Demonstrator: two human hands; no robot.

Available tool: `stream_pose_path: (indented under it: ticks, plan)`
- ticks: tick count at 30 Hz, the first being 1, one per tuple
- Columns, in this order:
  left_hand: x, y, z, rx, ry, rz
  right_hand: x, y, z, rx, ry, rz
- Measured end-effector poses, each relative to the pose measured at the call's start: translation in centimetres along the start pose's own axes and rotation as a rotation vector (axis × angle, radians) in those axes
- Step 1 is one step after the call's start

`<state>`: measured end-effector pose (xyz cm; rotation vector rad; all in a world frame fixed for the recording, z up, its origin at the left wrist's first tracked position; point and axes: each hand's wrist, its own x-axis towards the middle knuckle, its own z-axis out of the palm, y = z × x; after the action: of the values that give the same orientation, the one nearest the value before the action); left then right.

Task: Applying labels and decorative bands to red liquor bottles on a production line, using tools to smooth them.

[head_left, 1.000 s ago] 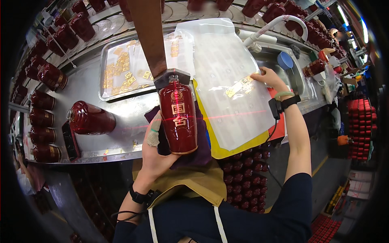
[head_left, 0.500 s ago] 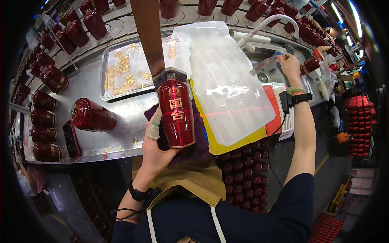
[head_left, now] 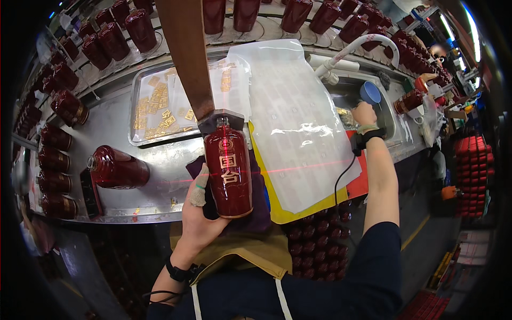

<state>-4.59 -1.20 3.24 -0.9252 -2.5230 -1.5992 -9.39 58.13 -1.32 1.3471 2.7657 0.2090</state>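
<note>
My left hand (head_left: 201,220) holds a glossy dark red bottle (head_left: 228,178) with gold characters on its front. The thumb, in a pale finger cover, lies along the bottle's left side; the other fingers are hidden behind it. The bottle's neck end rests at a dark notched support (head_left: 221,120) under a brown upright bar. My right hand (head_left: 365,113) is over the metal sink at the right, fingers closed and pointing down. Beside the fingers is a translucent, yellowish patterned film (head_left: 346,118); whether they grip it is unclear. A blue bowl (head_left: 370,93) sits just beyond that hand.
A metal tray (head_left: 137,140) with gold decals stands at the left. Translucent sheets (head_left: 298,128) over a yellow board (head_left: 314,205) cover the middle. A red bottle (head_left: 118,167) lies tilted at left. Curved faucet (head_left: 368,40) arches over the sink; bottles line the conveyor (head_left: 256,32) behind.
My right hand has lowered toward the sink and moved left, taking the film down with it; the blue bowl now shows. My left hand and bottle sit slightly lower in view.
</note>
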Motion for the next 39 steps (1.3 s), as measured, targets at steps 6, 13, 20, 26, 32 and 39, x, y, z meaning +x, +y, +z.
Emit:
stream_pose_path:
  ticks: [6, 13, 20, 26, 32, 39]
  plan:
    - [-0.2, 0.3, 0.1, -0.036, 0.001, 0.022, -4.5, -0.2, -9.1, 0.484, 0.162, -0.246]
    - [0.2, 0.7, -2.6, -0.118, -0.059, -0.001, -16.8, -5.8, -16.9, 0.916, 0.019, -0.552]
    - [6.2, 3.1, -3.8, -0.559, -0.066, 0.180, -27.8, -11.9, -22.4, 1.260, -0.290, -0.840]
    - [7.1, 4.3, -3.1, -0.658, -0.082, 0.165, -33.4, -15.2, -25.7, 1.400, -0.469, -1.073]
    - [3.8, 3.0, -6.4, -0.683, -0.213, -0.115, -34.5, -14.1, -22.7, 1.514, -0.631, -0.870]
    - [-0.1, 2.6, -6.1, -0.582, -0.125, -0.297, -37.2, -11.1, -15.8, 1.647, -0.775, -0.530]
